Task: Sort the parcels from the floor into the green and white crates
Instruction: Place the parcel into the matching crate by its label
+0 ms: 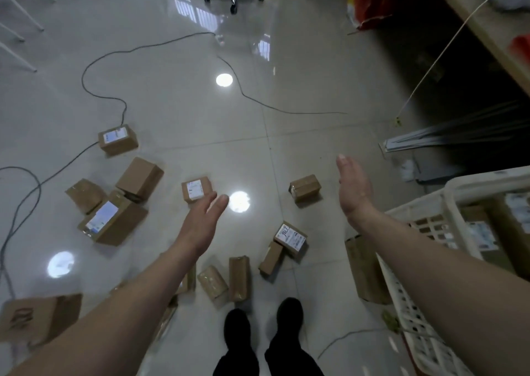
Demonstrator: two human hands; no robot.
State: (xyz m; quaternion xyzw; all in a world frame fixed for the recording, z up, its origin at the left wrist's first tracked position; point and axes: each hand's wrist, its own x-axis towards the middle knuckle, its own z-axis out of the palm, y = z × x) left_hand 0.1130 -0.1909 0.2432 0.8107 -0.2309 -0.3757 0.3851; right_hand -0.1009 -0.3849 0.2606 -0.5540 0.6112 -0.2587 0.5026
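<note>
We take the small labelled parcel (197, 188) as our marker: a brown cardboard box lying flat on the glossy tiled floor (172, 117), white label up, and the one closest to our reach. From its look we judge it light and stiff enough for one hand. The tape and smooth card may slide a little, so we would clasp it from above, thumb on one long face and fingers on the opposite one, rather than by the label. Right of it, well apart, sits a taped parcel (304, 188). Nearer us and to the right, a parcel with a handwritten label (291, 237) leans on a smaller box. Left of the marker lies a cluster of larger boxes (114, 221), which we reckon want both hands under the ends. Our left hand (200, 221) hovers in line with the labelled parcel, fingers straight and close together, holding nothing; our right hand (354, 192) is raised to the right of it, flat and equally empty. Far right of the marker stands the white crate (410, 312), with parcels inside — the green crate is not in view. A cable (94, 94) loops across the floor beyond the marker
</note>
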